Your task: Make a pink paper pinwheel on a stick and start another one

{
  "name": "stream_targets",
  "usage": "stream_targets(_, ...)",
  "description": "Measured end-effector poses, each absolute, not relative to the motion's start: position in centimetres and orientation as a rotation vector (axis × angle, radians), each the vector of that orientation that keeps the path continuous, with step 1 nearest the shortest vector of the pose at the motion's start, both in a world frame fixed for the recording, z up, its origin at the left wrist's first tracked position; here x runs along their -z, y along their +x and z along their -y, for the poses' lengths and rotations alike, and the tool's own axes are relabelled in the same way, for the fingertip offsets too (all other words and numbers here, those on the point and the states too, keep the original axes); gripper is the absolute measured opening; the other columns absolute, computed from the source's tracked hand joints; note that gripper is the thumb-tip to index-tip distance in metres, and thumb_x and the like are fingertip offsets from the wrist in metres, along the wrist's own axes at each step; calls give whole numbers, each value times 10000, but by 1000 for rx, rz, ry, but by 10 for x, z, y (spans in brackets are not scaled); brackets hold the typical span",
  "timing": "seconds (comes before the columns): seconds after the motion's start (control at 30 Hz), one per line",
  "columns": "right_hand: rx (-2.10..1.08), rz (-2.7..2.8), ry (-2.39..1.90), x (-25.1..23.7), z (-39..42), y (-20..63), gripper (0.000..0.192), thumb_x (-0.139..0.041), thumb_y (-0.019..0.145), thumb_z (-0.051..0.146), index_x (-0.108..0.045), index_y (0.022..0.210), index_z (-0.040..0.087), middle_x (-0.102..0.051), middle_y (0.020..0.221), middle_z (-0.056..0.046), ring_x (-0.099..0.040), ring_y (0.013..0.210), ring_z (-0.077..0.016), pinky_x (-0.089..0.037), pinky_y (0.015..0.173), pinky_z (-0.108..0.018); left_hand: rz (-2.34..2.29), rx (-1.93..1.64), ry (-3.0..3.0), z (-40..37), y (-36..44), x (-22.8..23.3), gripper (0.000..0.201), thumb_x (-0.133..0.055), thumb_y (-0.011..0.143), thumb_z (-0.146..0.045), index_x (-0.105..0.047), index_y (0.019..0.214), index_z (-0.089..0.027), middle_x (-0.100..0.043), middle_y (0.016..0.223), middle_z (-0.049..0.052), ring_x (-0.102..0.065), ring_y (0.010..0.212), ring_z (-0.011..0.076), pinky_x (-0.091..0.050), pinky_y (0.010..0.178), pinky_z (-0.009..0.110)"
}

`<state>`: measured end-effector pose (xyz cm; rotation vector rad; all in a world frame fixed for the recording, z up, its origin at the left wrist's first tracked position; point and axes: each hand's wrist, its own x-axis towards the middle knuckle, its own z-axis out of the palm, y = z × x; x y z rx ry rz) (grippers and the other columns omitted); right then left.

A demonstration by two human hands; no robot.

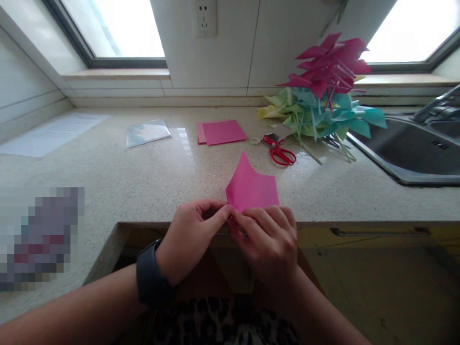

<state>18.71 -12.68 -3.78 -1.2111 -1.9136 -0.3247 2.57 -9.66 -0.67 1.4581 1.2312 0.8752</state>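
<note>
In the head view, the left hand (190, 239) and right hand (268, 239) met at the counter's near edge, fingertips of both closed in a pinch on the bottom corner of a partly folded pink paper sheet (251, 187), which lay flat just beyond them on the speckled stone countertop (143, 177). The fold looked early: only a few creases showed, and most shaping seemed left. Farther beyond the hands lay a small stack of flat pink paper squares (220, 132), red-handled scissors (279, 152) and, beyond the right hand, a heap of finished pink, green and blue paper pinwheels (319, 96) beside a dark sink (413, 153). Nothing blocked the hands.
</note>
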Motion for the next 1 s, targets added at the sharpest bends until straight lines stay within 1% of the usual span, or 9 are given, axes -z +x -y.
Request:
stream_targets(0.17,68,2048,-1162,19,132,198,144,-688,910,311,-738,940,179,-736,851,-41,-590,792,-227,-440,740,-404,-1171,-827,1396,91,23,-1,183,-706,843,-309,-783,933,-169,-790,847,29,-703,791,182,-540,750,280)
stream_targets(0.2,-12,2069,-1160,11,134,203,132,-669,921,288,-733,925,172,-728,865,-50,-592,810,-224,-457,754,-397,-1154,-803,1397,90,22,-3,181,-713,832,-305,-780,931,-170,-787,845,26,-703,801,183,-537,757,279)
stream_targets(0.3,-223,2140,-1153,-18,139,223,156,-608,933,166,-705,1055,181,-715,967,-48,-608,880,-195,-491,816,-358,-1126,-659,1461,88,19,-12,189,-699,838,-331,-774,902,-170,-777,827,24,-693,799,188,-523,743,280)
stream_targets(0.4,-100,2087,-1151,-43,138,240,151,-616,923,156,-704,1035,208,-719,947,-38,-628,889,-188,-498,802,-337,-1085,-437,1593,86,16,-22,220,-649,876,-356,-767,883,-171,-765,831,28,-664,758,178,-490,697,276)
stream_targets(0.47,-152,2138,-1146,-51,131,244,131,-615,927,177,-716,997,223,-729,934,-35,-645,901,-190,-502,802,-332,-1019,-322,1626,85,14,-26,218,-638,882,-354,-754,878,-170,-752,824,23,-644,742,170,-467,672,267)
stream_targets(0.6,-543,2307,-1175,-44,107,238,109,-663,905,198,-751,955,238,-753,917,-6,-675,880,-162,-497,790,-290,-890,-183,1651,81,11,-29,208,-609,890,-318,-728,836,-157,-693,749,-3,-591,678,143,-410,617,247)
stream_targets(0.7,-918,2375,-1166,-33,92,232,134,-640,922,249,-768,900,217,-749,775,13,-640,679,-126,-451,610,-249,-909,-154,1715,79,10,-28,204,-592,888,-290,-733,837,-151,-662,708,-15,-564,650,133,-377,593,241)
stream_targets(0.77,-1064,2349,-1184,-27,85,230,172,-623,922,274,-771,887,193,-746,743,5,-619,629,-122,-418,555,-243,-937,-162,1760,77,10,-27,201,-597,881,-285,-738,842,-147,-670,711,-8,-569,655,137,-381,592,241)
stream_targets(1.0,-1154,2088,-1310,-14,63,233,270,-615,904,377,-764,833,164,-727,723,-18,-584,627,-130,-393,538,-241,-1067,-337,1765,62,9,-27,298,-597,903,-401,-759,908,-151,-752,831,44,-631,730,172,-447,650,264)
